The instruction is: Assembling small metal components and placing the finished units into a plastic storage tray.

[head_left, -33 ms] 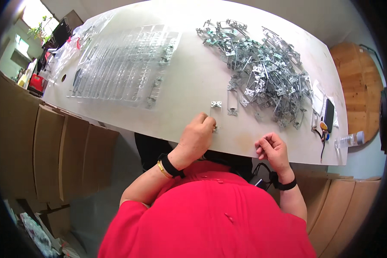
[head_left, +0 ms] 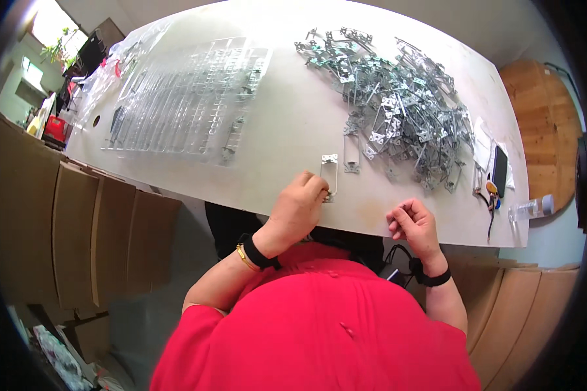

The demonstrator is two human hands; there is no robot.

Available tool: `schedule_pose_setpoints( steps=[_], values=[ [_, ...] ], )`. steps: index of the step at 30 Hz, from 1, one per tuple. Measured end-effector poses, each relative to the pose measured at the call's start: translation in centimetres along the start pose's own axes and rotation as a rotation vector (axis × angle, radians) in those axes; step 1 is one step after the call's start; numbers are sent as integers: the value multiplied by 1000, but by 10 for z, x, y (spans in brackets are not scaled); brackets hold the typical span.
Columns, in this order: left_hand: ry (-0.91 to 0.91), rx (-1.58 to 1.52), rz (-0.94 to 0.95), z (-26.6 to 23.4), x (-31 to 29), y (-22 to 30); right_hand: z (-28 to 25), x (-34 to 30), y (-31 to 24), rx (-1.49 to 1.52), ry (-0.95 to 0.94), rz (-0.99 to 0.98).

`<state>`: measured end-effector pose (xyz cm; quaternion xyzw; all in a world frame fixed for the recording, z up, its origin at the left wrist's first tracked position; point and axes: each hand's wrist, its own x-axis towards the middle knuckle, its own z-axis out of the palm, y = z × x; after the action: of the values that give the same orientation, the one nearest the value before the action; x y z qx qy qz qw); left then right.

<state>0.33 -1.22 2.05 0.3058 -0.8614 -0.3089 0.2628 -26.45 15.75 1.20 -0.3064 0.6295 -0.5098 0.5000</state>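
My left hand [head_left: 301, 204] is closed at the near edge of the table, fingertips pinching the lower left side of a rectangular metal frame bracket [head_left: 330, 159]. The bracket has a flat plate with holes at its far end, and my fingers cover part of its near end. Beside it, just to the right, lies a similar metal bracket [head_left: 351, 167] on the table. Farther right, my right hand [head_left: 413, 225] is at the table's front edge with its fingers curled in. Whatever those fingers may hold is hidden.
A large heap of metal brackets [head_left: 404, 111] covers the table's right half. Clear plastic trays [head_left: 176, 111] lie at the left. Along the right edge are a dark phone [head_left: 499, 171], a small tool with a yellow part [head_left: 492, 188] and a clear plastic bottle [head_left: 529, 209].
The bracket in my left hand has turned slightly, so its side bars show more plainly. Both hands stay in nearly the same place.
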Motion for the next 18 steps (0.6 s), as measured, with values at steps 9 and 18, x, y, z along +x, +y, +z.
schedule_pose_setpoints(
  steps=[9, 18],
  values=[
    [-34, -1122, -715, -16, -16, -18, 5, -2, -5, -32, -18, -19],
    [39, -1015, -752, -24, -18, -6, 34, 0, -26, -67, -111, -80]
  ],
)
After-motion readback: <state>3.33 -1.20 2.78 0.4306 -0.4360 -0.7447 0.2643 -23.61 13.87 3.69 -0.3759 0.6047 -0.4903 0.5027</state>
